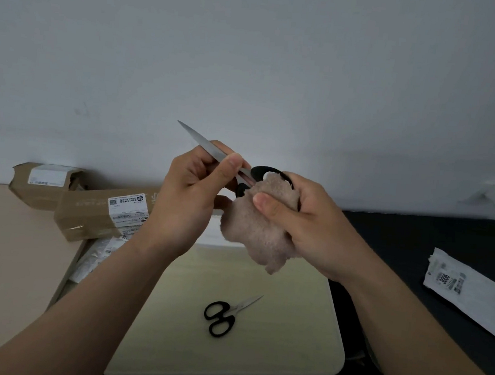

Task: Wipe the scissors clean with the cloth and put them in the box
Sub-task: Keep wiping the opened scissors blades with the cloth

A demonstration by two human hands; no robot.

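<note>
Scissors aloft [197, 137], scissors below [231, 309], one cloth [263, 231]

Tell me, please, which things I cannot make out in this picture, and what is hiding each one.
All in the head view:
- Handles of the held scissors: mostly covered by the cloth and the right hand.
- Middle of their blades: hidden by the left hand.
- Labels on the cardboard box: print too small to read.
- White package: cut off by the right edge.
</note>
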